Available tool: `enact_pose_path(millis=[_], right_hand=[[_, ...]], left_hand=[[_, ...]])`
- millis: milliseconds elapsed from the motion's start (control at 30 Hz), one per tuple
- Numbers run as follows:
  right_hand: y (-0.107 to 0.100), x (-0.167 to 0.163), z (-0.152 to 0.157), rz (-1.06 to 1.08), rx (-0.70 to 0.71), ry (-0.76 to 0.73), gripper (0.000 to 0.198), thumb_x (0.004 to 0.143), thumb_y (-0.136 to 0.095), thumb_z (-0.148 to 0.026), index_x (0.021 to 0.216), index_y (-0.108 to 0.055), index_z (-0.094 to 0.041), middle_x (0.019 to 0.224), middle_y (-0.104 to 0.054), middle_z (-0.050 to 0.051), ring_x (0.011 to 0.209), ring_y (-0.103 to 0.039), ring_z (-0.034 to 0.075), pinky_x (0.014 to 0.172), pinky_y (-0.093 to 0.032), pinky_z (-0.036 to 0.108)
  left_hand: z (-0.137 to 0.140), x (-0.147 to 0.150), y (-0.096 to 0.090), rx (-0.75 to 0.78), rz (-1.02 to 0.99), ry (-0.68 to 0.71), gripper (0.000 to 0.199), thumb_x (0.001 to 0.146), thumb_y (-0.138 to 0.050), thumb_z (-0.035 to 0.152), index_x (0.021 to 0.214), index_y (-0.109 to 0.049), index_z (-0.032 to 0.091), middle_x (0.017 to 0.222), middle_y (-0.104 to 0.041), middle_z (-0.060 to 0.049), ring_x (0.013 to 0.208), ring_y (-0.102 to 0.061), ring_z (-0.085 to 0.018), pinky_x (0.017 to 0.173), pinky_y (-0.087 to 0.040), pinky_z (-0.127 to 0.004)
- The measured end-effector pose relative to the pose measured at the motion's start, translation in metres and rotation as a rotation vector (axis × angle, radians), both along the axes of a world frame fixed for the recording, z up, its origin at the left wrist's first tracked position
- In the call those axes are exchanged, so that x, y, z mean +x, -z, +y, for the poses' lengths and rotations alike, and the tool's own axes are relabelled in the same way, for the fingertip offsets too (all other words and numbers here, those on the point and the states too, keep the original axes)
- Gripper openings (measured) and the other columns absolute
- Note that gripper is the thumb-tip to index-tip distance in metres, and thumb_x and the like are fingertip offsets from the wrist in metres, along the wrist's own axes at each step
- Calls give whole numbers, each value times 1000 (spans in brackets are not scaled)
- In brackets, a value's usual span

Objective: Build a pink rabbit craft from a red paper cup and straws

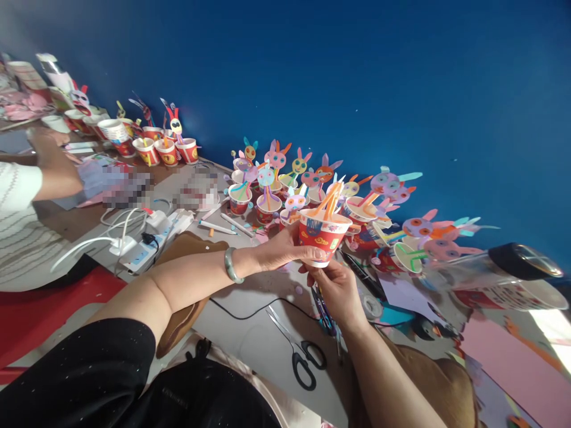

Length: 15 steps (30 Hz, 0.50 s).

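A red-and-white paper cup (322, 236) with orange paper strips (331, 203) standing in it is held up over the table. My left hand (288, 246) is closed around its left side, with the thumb across the front near the base. Curled fingers of my right hand (339, 290) grip the cup at its bottom; some fingertips are hidden beneath it. Just behind stand several red paper cups (269, 208) with paper animal heads on strips. Black-handled scissors (298, 351) lie spread on the table below my hands, and another pair of scissors (324, 312) lies beside my right wrist.
To the left are a power strip (154, 238) with chargers and white cables, and several markers (218, 227). A clear bottle (486, 267) with a black lid, a tape roll (372, 306) and pink paper (513, 362) are at right. Another person's arm (56, 166) reaches in far left.
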State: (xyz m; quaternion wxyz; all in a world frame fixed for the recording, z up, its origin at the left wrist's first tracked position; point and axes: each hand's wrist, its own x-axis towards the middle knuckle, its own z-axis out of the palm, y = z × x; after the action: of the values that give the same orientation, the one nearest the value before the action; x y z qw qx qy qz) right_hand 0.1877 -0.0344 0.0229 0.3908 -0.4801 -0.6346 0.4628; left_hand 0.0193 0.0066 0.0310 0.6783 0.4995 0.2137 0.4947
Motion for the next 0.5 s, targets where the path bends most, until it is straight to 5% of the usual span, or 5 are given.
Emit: enact_pose_path(millis=[133, 300, 500], right_hand=[[-1, 1, -1, -35, -35, -74, 45, 86, -72, -63, 73, -71, -20, 61, -66, 3, 55, -58, 14, 56, -49, 27], [-2, 0, -1, -28, 9, -34, 44, 88, -70, -63, 78, -71, -20, 69, -70, 4, 53, -58, 14, 56, -50, 27], [-3, 2, 0, -89, -33, -116, 47, 89, -68, -65, 76, -72, -20, 62, -67, 3, 55, -59, 14, 59, -51, 27]], left_hand=[[1, -3, 0, -68, -68, 34, 56, 68, -92, 39, 111, -65, 16, 96, -73, -9, 85, -70, -19, 77, -57, -33], [1, -5, -3, -37, -38, 97, 55, 69, -91, 38, 111, -63, 17, 83, -70, -4, 64, -62, -13, 63, -54, -30], [1, -7, -6, -49, -48, 5, 59, 66, -93, 40, 110, -64, 15, 98, -72, -9, 82, -68, -17, 76, -56, -33]])
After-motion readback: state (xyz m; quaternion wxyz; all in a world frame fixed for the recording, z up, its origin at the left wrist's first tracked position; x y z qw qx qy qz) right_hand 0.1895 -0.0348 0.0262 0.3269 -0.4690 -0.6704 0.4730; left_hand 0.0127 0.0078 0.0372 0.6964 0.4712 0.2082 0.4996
